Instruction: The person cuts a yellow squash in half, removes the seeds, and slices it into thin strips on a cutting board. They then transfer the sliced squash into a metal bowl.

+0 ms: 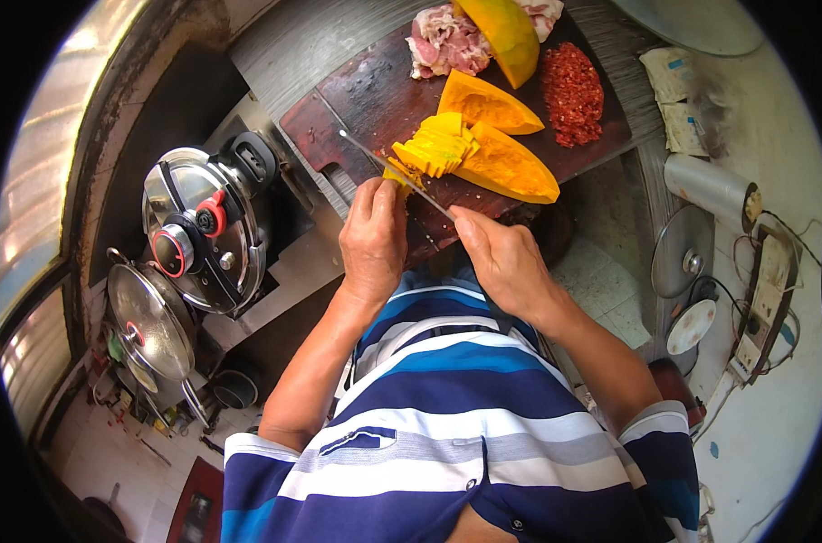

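Note:
My right hand point(502, 261) grips the handle of a kitchen knife point(411, 183), its narrow blade seen almost edge-on over a dark wooden cutting board point(363, 88). Beside the blade, my left hand point(376, 234) holds a small pumpkin piece point(390, 172), mostly covered by the fingers and the knife. Thin pumpkin slices point(433, 148) lie overlapped in a pile just beyond the blade. Two pumpkin wedges point(516, 170) rest to the right of the slices, and a larger unpeeled pumpkin piece point(513, 41) leans at the far side.
Raw meat point(445, 44) and a heap of finely chopped red food point(572, 95) share the board. At left stand a pressure cooker point(244, 234) and a lidded pan point(156, 319). A film roll point(706, 186), a glass lid point(672, 254) and a power strip point(750, 346) are at right.

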The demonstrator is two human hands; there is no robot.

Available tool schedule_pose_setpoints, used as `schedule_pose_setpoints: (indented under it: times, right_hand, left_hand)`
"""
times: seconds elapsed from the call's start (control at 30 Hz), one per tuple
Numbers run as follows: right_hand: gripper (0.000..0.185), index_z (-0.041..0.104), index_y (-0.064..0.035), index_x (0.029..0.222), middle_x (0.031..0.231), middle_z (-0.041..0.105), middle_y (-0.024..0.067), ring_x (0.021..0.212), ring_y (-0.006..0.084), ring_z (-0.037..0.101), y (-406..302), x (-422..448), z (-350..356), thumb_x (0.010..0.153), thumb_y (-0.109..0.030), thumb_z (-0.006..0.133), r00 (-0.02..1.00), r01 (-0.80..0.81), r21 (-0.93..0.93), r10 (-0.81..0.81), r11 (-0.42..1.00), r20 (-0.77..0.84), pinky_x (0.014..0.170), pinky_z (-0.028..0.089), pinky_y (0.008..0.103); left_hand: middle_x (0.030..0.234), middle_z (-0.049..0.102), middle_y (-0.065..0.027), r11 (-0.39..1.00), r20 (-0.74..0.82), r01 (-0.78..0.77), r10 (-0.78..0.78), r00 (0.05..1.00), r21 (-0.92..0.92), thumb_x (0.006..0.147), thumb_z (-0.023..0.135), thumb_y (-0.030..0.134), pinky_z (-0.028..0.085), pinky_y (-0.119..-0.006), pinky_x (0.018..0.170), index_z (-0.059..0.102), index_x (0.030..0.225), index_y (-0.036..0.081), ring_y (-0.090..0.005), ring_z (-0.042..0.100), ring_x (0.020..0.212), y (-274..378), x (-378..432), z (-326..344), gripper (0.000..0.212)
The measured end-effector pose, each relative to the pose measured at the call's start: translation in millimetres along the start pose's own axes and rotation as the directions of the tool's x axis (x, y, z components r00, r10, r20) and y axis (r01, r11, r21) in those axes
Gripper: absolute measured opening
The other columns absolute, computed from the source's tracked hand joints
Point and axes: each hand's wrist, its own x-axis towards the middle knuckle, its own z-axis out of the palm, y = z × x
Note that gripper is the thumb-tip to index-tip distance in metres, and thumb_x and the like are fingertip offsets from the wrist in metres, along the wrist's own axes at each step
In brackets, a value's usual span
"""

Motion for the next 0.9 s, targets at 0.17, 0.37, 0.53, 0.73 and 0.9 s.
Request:
schedule_pose_setpoints:
  times: [0.17,0.37,0.53,0.73,0.9]
  right_hand:
    - [0.041,0.066,0.0054,0.125,0.093,0.073,0.0274,0.082,0.0438,0.073,-12.9,-27.1,-18.1,0.108,-0.03,0.055,0.999,-0.006,-0.133,0.012,0.991,0.05,0.072,0.059,0.0464]
    - [0.04,0.065,0.0044,0.128,0.088,0.073,0.0248,0.077,0.0403,0.074,-10.7,-47.4,-32.2,0.107,-0.029,0.057,0.994,-0.068,-0.152,0.08,0.986,0.075,0.068,0.059,0.0444]
    - [0.04,0.065,0.0039,0.129,0.09,0.074,0.0235,0.079,0.04,0.074,-9.0,-48.5,-38.0,0.107,-0.029,0.057,0.992,-0.083,-0.155,0.096,0.984,0.079,0.069,0.059,0.045]
    - [0.039,0.066,0.0033,0.128,0.093,0.074,0.0238,0.08,0.0413,0.074,-7.7,-44.4,-38.3,0.107,-0.028,0.057,0.99,-0.092,-0.157,0.107,0.983,0.093,0.07,0.059,0.0462]
    - [0.039,0.067,0.003,0.125,0.088,0.073,0.0261,0.078,0.0444,0.072,-1.0,-27.0,-32.1,0.107,-0.029,0.057,0.991,-0.07,-0.134,0.085,0.988,0.107,0.069,0.058,0.0496]
  left_hand:
    - [0.11,0.066,-0.0199,1.0,0.1,-0.013,0.011,0.995,0.021,0.087,0.067,-0.004,0.058,-0.045,0.08,0.064,0.116,-0.001,-0.0405,0.068,0.097,-0.8,0.5,-3.3,0.029]
    - [0.111,0.065,-0.0208,0.999,0.11,-0.039,0.037,0.993,0.015,0.085,0.067,-0.004,0.058,-0.046,0.083,0.063,0.12,-0.001,-0.0416,0.067,0.099,-1.5,2.0,-5.0,0.035]
    - [0.119,0.066,-0.02,1.0,0.121,-0.001,0.0,0.993,0.009,0.085,0.07,-0.005,0.06,-0.045,0.079,0.064,0.126,0.005,-0.0425,0.07,0.096,-4.6,1.2,-3.5,0.043]
    - [0.113,0.066,-0.0211,0.999,0.146,-0.023,0.016,0.989,0.042,0.082,0.068,-0.006,0.059,-0.045,0.085,0.063,0.117,-0.003,-0.0408,0.068,0.103,-3.6,2.1,-5.8,0.035]
    - [0.115,0.066,-0.0202,0.999,0.147,-0.037,0.032,0.989,0.028,0.082,0.069,-0.007,0.059,-0.044,0.084,0.063,0.116,-0.002,-0.04,0.068,0.102,-3.5,4.9,-6.2,0.035]
